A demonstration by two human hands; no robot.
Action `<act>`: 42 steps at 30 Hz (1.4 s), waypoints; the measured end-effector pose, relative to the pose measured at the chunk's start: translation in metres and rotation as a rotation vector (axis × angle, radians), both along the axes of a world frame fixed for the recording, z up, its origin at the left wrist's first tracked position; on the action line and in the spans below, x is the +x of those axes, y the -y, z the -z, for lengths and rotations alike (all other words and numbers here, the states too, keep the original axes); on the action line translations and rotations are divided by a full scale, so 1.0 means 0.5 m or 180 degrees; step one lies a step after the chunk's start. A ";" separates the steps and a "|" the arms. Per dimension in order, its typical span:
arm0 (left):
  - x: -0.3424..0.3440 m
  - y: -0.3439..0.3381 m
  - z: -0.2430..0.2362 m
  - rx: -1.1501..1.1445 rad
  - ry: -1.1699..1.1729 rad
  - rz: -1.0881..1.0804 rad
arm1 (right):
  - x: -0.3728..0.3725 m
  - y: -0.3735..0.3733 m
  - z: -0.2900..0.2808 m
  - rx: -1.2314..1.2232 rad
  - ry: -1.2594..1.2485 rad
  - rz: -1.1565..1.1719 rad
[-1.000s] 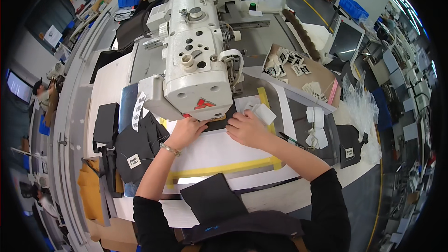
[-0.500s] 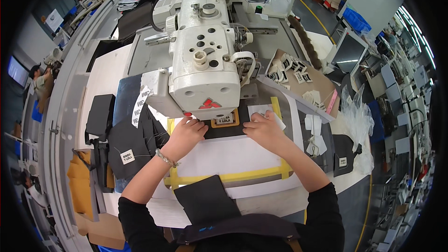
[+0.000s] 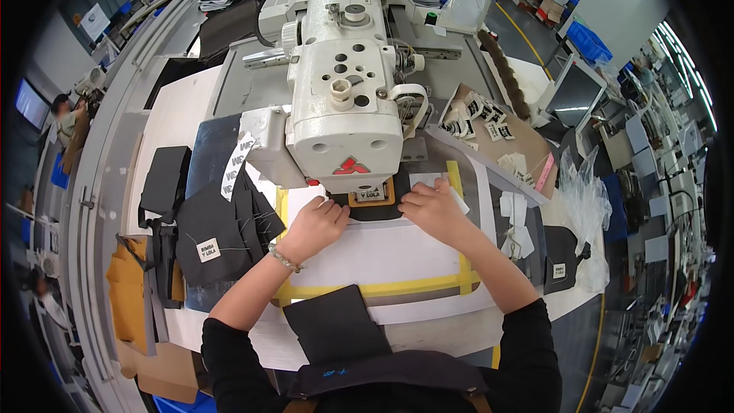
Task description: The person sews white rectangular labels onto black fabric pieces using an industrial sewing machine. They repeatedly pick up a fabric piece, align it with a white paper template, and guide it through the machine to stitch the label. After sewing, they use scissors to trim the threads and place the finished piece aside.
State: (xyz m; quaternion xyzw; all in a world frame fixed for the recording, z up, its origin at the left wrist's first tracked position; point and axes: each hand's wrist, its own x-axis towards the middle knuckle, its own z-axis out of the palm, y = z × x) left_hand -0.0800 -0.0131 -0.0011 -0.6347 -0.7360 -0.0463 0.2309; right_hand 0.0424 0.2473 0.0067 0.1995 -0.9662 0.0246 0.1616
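Observation:
A black fabric panel (image 3: 375,213) lies under the head of a white industrial sewing machine (image 3: 345,141). On top of it, a yellow-orange frame (image 3: 392,196) surrounds a pale label with dark lettering (image 3: 371,194), partly hidden by the machine head. My left hand (image 3: 313,226) has its fingers curled together at the panel's left edge. At the right edge, my right hand (image 3: 433,213) grips with bent fingers, its thumb side toward the frame. Both fingertips are partly hidden from above. Nearer to me, a loose black panel (image 3: 336,325) rests across the yellow-taped white sheet (image 3: 382,256).
Black panels (image 3: 218,233), one bearing a label, are stacked on the left. A cardboard tray (image 3: 514,145) of loose labels stands at the right, near a clear plastic bag (image 3: 585,218) and another labelled black piece (image 3: 562,260). Mustard-coloured pieces (image 3: 126,283) hang at the left edge.
My left fingers have drawn together and slid slightly inward over the panel's left edge. My right hand stays nearly in place. The whole view has shifted a little.

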 end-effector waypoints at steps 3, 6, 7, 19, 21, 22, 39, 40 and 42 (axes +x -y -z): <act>0.000 0.000 -0.002 0.0081 0.0087 -0.0034 | -0.001 0.003 0.008 0.0053 -0.0141 0.0018; 0.005 0.001 0.001 0.0169 0.0256 -0.0093 | 0.000 0.013 0.009 0.0204 -0.0304 -0.0013; 0.008 0.003 0.003 0.0192 0.0331 -0.0124 | 0.005 0.018 0.005 0.0234 -0.0328 -0.0062; 0.126 0.089 -0.026 -0.0058 0.0867 -0.0109 | 0.155 0.092 -0.004 -0.0150 -0.0298 -0.0029; 0.124 0.093 -0.024 -0.0022 0.1045 -0.0126 | 0.164 0.088 0.002 -0.0402 -0.0293 0.0172; 0.123 0.095 -0.024 -0.0030 0.1107 -0.0149 | 0.171 0.086 -0.001 -0.0565 -0.0290 0.0315; 0.106 0.086 -0.013 0.0432 0.1992 -0.0231 | 0.327 -0.028 -0.045 -0.0875 0.0907 0.2625; 0.105 0.088 -0.008 0.0489 0.2023 -0.0229 | 0.325 -0.028 -0.041 -0.0883 0.1016 0.2708; 0.107 0.094 0.000 0.0599 0.2084 -0.0227 | 0.328 -0.033 -0.031 -0.0795 0.1002 0.2749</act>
